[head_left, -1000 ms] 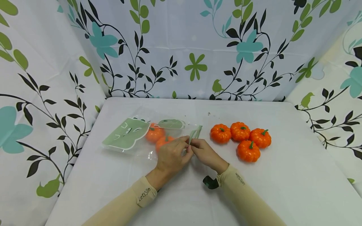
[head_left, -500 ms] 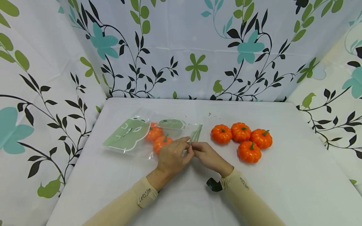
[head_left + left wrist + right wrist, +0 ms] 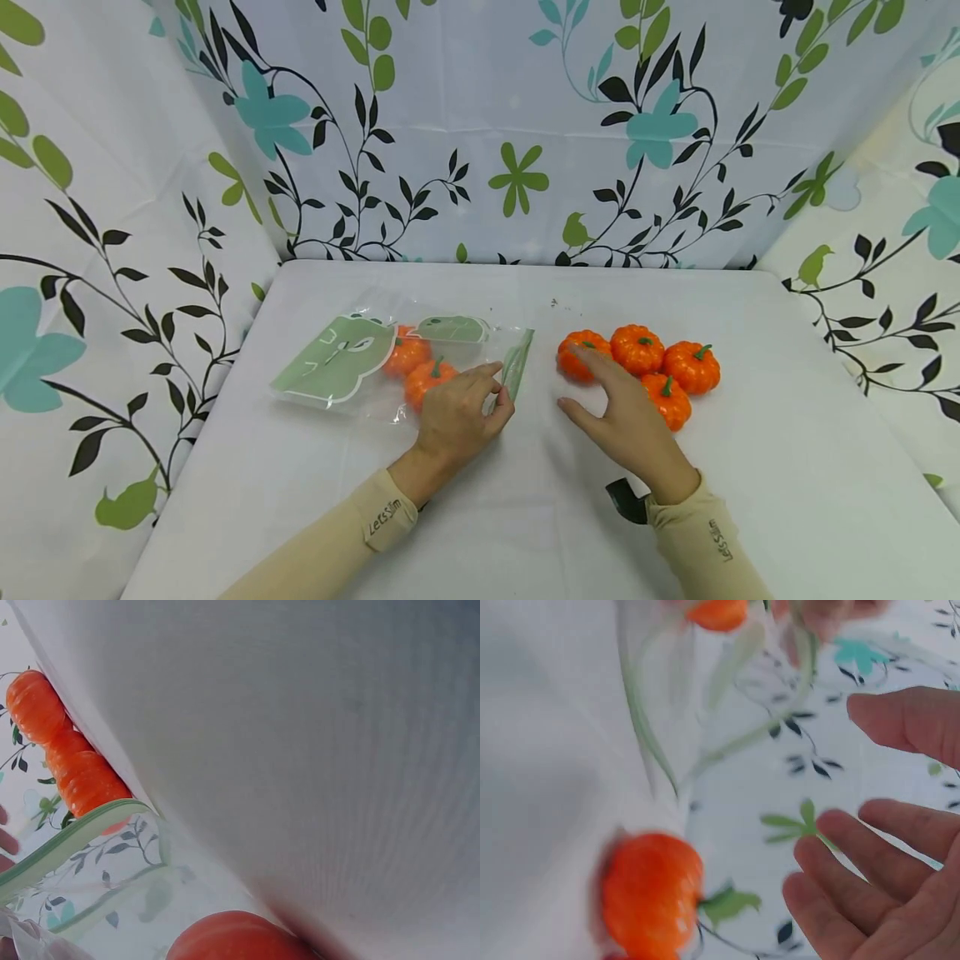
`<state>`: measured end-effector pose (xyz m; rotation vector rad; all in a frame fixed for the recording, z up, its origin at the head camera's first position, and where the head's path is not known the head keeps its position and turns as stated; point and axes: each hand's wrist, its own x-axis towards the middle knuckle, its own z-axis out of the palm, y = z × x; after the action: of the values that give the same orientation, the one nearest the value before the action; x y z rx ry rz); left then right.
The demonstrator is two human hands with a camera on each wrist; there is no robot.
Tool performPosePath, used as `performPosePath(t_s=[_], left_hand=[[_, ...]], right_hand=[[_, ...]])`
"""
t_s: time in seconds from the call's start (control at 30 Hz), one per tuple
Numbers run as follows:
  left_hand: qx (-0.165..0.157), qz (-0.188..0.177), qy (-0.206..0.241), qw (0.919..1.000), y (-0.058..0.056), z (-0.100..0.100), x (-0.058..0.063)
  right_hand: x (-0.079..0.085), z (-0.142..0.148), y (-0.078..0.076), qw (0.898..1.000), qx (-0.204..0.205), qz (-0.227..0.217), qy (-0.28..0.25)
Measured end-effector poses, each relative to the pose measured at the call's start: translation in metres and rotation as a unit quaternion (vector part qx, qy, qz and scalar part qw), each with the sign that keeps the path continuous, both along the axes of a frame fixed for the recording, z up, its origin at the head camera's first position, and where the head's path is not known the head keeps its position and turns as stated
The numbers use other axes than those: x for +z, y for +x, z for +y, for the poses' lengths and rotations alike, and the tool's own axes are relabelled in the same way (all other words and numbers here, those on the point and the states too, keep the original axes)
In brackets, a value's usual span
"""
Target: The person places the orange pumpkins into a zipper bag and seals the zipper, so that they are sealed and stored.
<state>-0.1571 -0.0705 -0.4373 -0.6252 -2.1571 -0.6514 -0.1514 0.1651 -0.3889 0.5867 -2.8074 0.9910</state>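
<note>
A clear zip bag [image 3: 360,354] with green printing lies on the table's left half, its green-edged mouth [image 3: 75,840] parted in the left wrist view. Inside it show two small orange pumpkins [image 3: 427,379] with green stems. My left hand [image 3: 461,412] pinches the bag's edge near the mouth, thumb against fingertips. Over the loose pumpkins on the right hovers my right hand [image 3: 626,417], fingers spread and nothing in its palm. Its fingertips overlap the leftmost pumpkin [image 3: 579,348] in the head view. In the right wrist view a pumpkin [image 3: 654,892] appears below the bag mouth.
Beside the leftmost pumpkin sit three more, a back one [image 3: 637,348], a right one [image 3: 692,367] and a front one [image 3: 669,404] partly behind my right hand. A white cloth covers the table [image 3: 787,467]. Floral curtains [image 3: 480,125] hang behind and at both sides.
My right hand has let go of the bag's mouth and moved right to the loose pumpkins, its fingers opening. The left hand stays at the bag.
</note>
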Motion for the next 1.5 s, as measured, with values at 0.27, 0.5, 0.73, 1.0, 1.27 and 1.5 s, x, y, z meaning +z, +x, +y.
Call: performPosePath(t_s=[0.27, 0.5, 0.73, 1.0, 1.27, 1.5], left_hand=[[0.001, -0.003, -0.002, 1.0, -0.001, 0.0, -0.001], [0.008, -0.002, 0.003, 1.0, -0.004, -0.001, 0.0], [0.025, -0.025, 0.008, 0.9993, -0.007, -0.002, 0.006], [0.039, -0.024, 0.015, 0.9988, -0.012, -0.004, 0.011], [0.036, -0.029, 0.018, 0.9988, -0.013, -0.005, 0.013], [0.035, -0.029, 0.014, 0.9989, -0.013, -0.004, 0.01]], right_hand=[[0.014, 0.037, 0.003, 0.994, -0.091, 0.062, 0.018], [0.008, 0.068, 0.005, 0.985, -0.17, 0.021, 0.024], [-0.004, 0.083, 0.005, 0.977, -0.187, -0.089, 0.042], [-0.014, 0.086, 0.006, 0.966, -0.209, -0.144, 0.053], [-0.024, 0.09, 0.004, 0.956, -0.214, -0.191, 0.057], [-0.034, 0.092, 0.002, 0.956, -0.225, -0.182, 0.051]])
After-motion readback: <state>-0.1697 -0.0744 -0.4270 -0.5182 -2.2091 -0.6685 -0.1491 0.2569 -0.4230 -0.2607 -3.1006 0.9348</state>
